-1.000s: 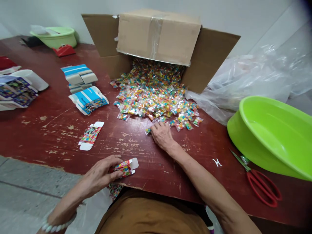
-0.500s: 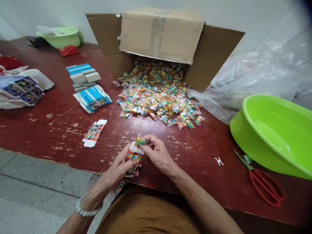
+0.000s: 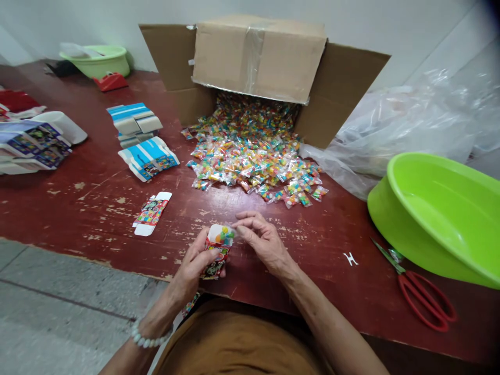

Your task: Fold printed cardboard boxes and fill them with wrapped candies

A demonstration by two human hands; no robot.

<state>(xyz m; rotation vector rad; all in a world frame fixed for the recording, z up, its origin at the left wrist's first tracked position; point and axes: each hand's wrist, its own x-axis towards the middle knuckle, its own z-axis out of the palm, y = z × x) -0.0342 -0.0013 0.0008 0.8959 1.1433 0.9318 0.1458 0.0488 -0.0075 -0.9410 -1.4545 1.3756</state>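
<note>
My left hand is wrapped around a small red candy box, thumb across its printed front. The box's white top flap stands up. A clear packet of coloured candy sits at the box mouth, its lower part hidden behind the front panel. At the packet's upper right edge, the thumb and fingertips of my right hand pinch its clear wrapping. On the table to the left lies a flattened red box with white flaps.
A heap of candy packets spills from a cardboard carton. Blue box stacks stand left of it. On the right are a green basin, red-handled scissors and plastic sheeting. A red tape dispenser sits back left.
The candy packet has gone from above the box down into its mouth. My right hand has shifted slightly right, its grip now at the packet's edge.
</note>
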